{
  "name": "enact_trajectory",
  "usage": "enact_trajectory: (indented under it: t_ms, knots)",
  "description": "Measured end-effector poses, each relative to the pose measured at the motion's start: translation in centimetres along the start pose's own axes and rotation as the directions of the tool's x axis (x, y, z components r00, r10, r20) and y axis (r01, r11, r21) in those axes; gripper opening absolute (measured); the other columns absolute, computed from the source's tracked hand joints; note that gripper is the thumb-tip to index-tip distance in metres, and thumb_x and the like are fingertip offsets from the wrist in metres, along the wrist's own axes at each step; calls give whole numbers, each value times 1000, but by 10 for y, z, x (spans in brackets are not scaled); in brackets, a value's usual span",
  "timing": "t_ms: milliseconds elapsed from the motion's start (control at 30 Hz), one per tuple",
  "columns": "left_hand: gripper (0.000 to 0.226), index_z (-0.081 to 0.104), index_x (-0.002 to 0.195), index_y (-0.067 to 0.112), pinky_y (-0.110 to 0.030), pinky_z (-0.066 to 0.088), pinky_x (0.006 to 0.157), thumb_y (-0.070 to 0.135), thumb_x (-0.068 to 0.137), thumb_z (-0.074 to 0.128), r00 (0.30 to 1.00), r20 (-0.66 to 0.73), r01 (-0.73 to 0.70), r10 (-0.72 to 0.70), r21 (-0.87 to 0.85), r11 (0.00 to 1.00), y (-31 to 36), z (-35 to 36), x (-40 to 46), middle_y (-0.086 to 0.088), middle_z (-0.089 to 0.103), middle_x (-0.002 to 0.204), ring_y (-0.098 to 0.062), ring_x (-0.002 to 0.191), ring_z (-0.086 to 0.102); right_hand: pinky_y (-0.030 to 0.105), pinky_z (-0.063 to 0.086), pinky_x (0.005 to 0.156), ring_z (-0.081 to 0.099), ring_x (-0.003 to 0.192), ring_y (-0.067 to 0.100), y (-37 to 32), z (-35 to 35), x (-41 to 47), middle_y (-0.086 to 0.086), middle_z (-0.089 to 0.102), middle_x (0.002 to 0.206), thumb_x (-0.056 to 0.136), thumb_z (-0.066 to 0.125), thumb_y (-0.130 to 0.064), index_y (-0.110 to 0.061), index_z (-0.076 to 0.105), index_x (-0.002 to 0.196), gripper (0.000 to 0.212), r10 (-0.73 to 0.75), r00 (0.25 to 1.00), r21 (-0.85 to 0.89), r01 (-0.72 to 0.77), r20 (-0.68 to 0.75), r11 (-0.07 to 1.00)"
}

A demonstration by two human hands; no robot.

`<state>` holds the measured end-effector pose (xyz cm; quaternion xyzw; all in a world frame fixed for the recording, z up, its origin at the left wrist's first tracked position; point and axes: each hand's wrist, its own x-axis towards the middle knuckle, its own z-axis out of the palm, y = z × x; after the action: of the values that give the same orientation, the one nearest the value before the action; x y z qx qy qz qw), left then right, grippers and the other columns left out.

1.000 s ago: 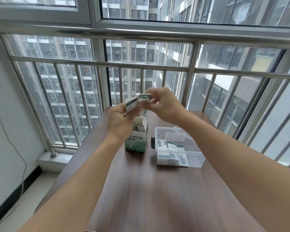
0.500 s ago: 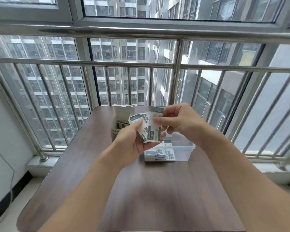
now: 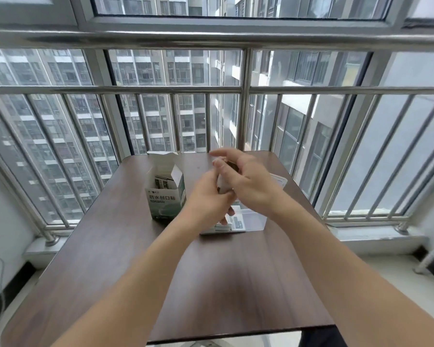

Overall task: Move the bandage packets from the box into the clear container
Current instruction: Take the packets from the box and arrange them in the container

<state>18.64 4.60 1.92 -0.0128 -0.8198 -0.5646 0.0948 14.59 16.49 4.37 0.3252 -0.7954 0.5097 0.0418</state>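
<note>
An open white-and-green bandage box (image 3: 166,194) stands upright on the brown table (image 3: 140,284), with several packets showing inside its top. To its right sits the clear container (image 3: 254,220), holding a stack of packets (image 3: 236,224) at its near left side. Both hands hover over the container. My left hand (image 3: 208,201) and my right hand (image 3: 246,181) are pressed together around a small bunch of bandage packets (image 3: 223,185), mostly hidden between the palms. My right fingers are partly spread.
The table stands against a steel window railing (image 3: 243,116) at the far edge. The container's clear lid (image 3: 278,182) lies behind my right hand. A wall and a cable (image 3: 0,284) are on the left, a windowsill (image 3: 376,236) on the right.
The hands came down from in front of the window to just above the container, and the fanned packets are now closed between both palms. The view tilted down.
</note>
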Motion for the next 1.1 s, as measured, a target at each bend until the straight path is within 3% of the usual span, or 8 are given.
enact_trajectory:
  t_ms: [67, 133, 267, 433, 600, 767, 933, 1100]
  knots:
    - [22, 57, 106, 20, -43, 57, 48, 17, 85, 60, 981, -163, -76, 109, 195, 978, -3, 3, 7, -5, 69, 76, -24, 61, 69, 27, 51, 85, 64, 91, 13, -4, -2, 4, -6, 67, 91, 103, 51, -21, -12, 66, 121, 25, -96, 994, -226, 83, -46, 971]
    - [30, 52, 113, 20, -45, 56, 53, 22, 85, 62, 971, -211, -70, 108, 182, 981, -5, 3, 14, -10, 70, 82, -28, 67, 69, 26, 50, 84, 65, 92, 13, -7, -11, 11, -7, 69, 90, 104, 52, -24, -12, 67, 119, 25, -110, 993, -294, 96, -31, 951]
    - [44, 42, 122, 16, -28, 44, 42, 18, 90, 73, 997, -81, -4, -2, -75, 997, 1, -1, 19, -7, 65, 78, -13, 50, 60, 17, 49, 70, 65, 78, 1, -2, -28, 24, -14, 68, 85, 99, 61, -23, -13, 67, 117, 22, -28, 992, -23, 31, 122, 999]
    - [51, 41, 122, 11, -26, 47, 39, 6, 86, 77, 999, -3, 40, -41, -161, 986, -1, -3, 26, -7, 64, 81, -15, 53, 61, 30, 58, 71, 68, 80, 18, 5, -40, 35, 6, 70, 89, 92, 68, -3, -9, 64, 110, 20, 91, 950, 202, -156, 299, 967]
    - [57, 45, 125, 7, -26, 48, 39, -3, 80, 78, 999, -14, 39, -41, -109, 993, -5, 2, 34, -10, 64, 89, -17, 52, 64, 33, 59, 69, 71, 78, 20, 3, -35, 45, 9, 68, 91, 90, 70, -1, -6, 66, 111, 22, 145, 916, 142, -211, 374, 967]
    - [56, 43, 121, 9, -24, 46, 40, -2, 79, 78, 995, -53, 83, -86, -56, 995, -11, -1, 41, -13, 63, 90, -11, 46, 61, 36, 61, 64, 68, 77, 23, 6, -20, 53, 15, 66, 93, 94, 69, -18, -4, 61, 96, 16, 187, 954, 53, -205, 236, 977]
    - [53, 36, 116, 18, -28, 49, 40, -3, 82, 71, 992, -103, 79, -75, 38, 996, -16, 1, 48, -16, 62, 98, -20, 52, 62, 30, 60, 60, 67, 76, 19, 17, -6, 61, 9, 65, 90, 97, 64, -21, -9, 64, 113, 20, 202, 971, -63, -195, 131, 979]
    - [51, 39, 119, 14, -21, 41, 36, -3, 84, 72, 985, -67, 153, -157, -49, 987, -24, 1, 53, -15, 62, 87, -9, 40, 56, 30, 60, 80, 70, 93, 22, 35, -25, 62, 20, 68, 107, 96, 62, -4, 9, 60, 117, 24, 242, 901, 203, -329, 360, 922]
